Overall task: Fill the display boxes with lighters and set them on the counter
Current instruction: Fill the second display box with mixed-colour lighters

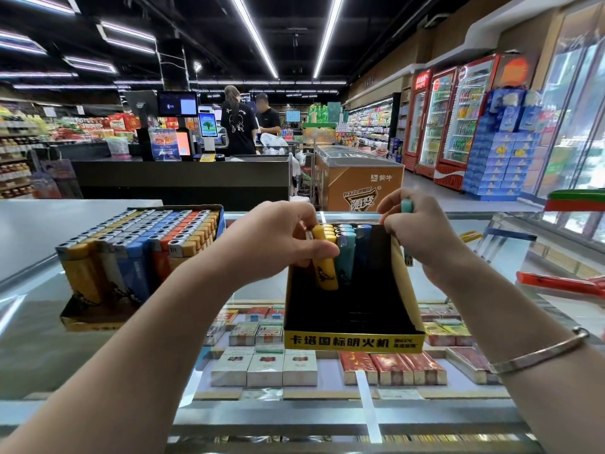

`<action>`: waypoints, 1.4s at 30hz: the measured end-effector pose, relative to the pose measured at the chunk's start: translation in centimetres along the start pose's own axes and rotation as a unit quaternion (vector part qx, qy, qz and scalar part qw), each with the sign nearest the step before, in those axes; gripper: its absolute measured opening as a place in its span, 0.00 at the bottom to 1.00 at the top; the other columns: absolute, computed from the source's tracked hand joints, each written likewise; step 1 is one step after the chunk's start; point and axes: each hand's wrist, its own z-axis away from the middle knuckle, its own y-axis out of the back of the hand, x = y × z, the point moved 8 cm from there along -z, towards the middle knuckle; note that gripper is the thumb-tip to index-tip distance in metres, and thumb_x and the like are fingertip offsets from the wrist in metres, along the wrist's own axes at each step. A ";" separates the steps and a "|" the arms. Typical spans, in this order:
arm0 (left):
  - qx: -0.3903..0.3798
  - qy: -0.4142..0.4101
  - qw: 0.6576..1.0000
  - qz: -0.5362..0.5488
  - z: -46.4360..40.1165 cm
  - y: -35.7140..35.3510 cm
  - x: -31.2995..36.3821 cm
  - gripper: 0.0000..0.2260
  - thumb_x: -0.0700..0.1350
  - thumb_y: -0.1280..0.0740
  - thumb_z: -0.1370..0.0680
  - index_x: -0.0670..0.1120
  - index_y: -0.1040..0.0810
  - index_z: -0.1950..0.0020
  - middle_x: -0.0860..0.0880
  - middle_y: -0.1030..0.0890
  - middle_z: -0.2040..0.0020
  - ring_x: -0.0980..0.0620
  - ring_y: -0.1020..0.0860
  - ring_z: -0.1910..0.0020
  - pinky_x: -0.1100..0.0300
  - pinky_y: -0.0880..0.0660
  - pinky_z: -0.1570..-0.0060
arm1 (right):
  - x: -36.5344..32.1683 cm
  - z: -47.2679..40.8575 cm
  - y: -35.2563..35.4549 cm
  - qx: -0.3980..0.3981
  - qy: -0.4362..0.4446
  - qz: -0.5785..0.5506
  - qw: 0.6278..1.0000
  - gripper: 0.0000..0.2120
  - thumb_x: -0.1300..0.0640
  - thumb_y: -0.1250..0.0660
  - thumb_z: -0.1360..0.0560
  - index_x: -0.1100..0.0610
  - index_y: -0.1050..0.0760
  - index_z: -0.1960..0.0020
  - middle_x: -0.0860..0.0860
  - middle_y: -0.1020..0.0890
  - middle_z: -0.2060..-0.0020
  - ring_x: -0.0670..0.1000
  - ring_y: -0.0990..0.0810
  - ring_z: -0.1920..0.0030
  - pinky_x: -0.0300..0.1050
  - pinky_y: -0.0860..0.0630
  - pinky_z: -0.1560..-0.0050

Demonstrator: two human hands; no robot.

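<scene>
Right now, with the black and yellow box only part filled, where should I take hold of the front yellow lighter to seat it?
Pinch the yellow lighter near its top, from above, as the left hand does. It stands tilted in the display box with its lower end down inside, and a teal lighter crowds its right side, so only the upper part is likely free.

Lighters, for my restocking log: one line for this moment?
left hand: holds yellow lighter | right hand: holds teal lighter | box: partly filled
</scene>
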 end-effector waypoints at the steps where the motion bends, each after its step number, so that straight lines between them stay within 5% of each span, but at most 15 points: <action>1: -0.001 0.000 1.000 -0.009 0.0 -0.1 0.1 0.22 0.68 0.37 0.43 0.55 0.27 0.58 0.53 0.18 0.66 0.60 0.20 0.66 0.56 0.19 0.61 | 0.0 0.0 0.0 -0.001 0.000 0.001 1.000 0.13 0.73 0.41 0.30 0.56 0.27 0.59 0.54 0.27 0.63 0.50 0.27 0.61 0.40 0.29 0.64; 4: -0.012 0.001 0.999 -0.048 0.0 -0.8 0.4 0.17 0.65 0.34 0.37 0.58 0.31 0.55 0.53 0.19 0.66 0.56 0.20 0.65 0.51 0.19 0.60 | -0.1 0.0 0.0 -0.002 0.002 0.001 1.000 0.13 0.73 0.41 0.30 0.56 0.28 0.60 0.55 0.26 0.63 0.50 0.27 0.61 0.39 0.29 0.65; 7: 0.014 -0.023 0.991 -0.133 -0.1 -0.6 0.9 0.13 0.64 0.34 0.33 0.60 0.33 0.58 0.56 0.23 0.69 0.59 0.25 0.69 0.58 0.24 0.69 | -0.1 0.0 0.0 0.000 0.004 0.005 1.000 0.13 0.73 0.41 0.30 0.56 0.28 0.60 0.55 0.26 0.63 0.50 0.27 0.60 0.39 0.30 0.64; 15: 0.123 -0.097 0.954 -0.254 0.1 0.2 2.3 0.17 0.65 0.33 0.33 0.56 0.30 0.55 0.61 0.33 0.70 0.63 0.33 0.70 0.64 0.33 0.72 | 0.0 0.0 0.0 0.004 0.008 -0.001 1.000 0.13 0.73 0.41 0.30 0.56 0.27 0.60 0.54 0.26 0.63 0.50 0.28 0.60 0.40 0.30 0.63; 25: 0.071 -0.089 0.959 -0.261 -0.3 -0.9 1.6 0.13 0.62 0.39 0.26 0.55 0.35 0.55 0.57 0.30 0.68 0.62 0.31 0.69 0.63 0.31 0.71 | 0.1 0.0 -0.1 0.002 0.008 -0.001 1.000 0.13 0.73 0.41 0.30 0.56 0.27 0.60 0.54 0.27 0.63 0.50 0.28 0.61 0.39 0.31 0.64; 31: 0.072 -0.074 0.948 -0.302 -0.2 -0.8 1.7 0.18 0.66 0.37 0.31 0.57 0.41 0.54 0.58 0.30 0.69 0.62 0.31 0.69 0.63 0.29 0.70 | 0.1 0.0 -0.2 -0.004 0.008 -0.001 1.000 0.13 0.73 0.41 0.30 0.56 0.27 0.60 0.54 0.26 0.63 0.50 0.28 0.61 0.40 0.30 0.63; 37: 0.080 -0.073 0.954 -0.280 0.2 0.4 2.0 0.10 0.63 0.37 0.28 0.59 0.27 0.54 0.61 0.27 0.66 0.62 0.28 0.67 0.65 0.27 0.65 | 0.2 -0.2 0.0 0.009 0.009 -0.004 1.000 0.12 0.71 0.40 0.29 0.56 0.27 0.61 0.53 0.26 0.64 0.48 0.28 0.64 0.34 0.29 0.69; 40: 0.076 -0.069 0.956 -0.274 0.2 0.6 2.0 0.09 0.61 0.37 0.27 0.59 0.23 0.53 0.63 0.29 0.68 0.64 0.28 0.66 0.64 0.27 0.66 | -0.1 -0.3 0.5 0.038 0.015 -0.030 0.999 0.06 0.61 0.37 0.23 0.57 0.25 0.58 0.54 0.24 0.63 0.48 0.27 0.63 0.34 0.30 0.68; 42: 0.093 -0.073 0.957 -0.264 0.4 1.0 2.2 0.13 0.63 0.40 0.27 0.58 0.21 0.54 0.62 0.24 0.66 0.63 0.26 0.66 0.63 0.25 0.66 | -0.3 -0.4 0.9 0.048 0.014 -0.075 0.996 0.13 0.52 0.40 0.21 0.60 0.25 0.58 0.55 0.23 0.61 0.49 0.26 0.60 0.37 0.30 0.64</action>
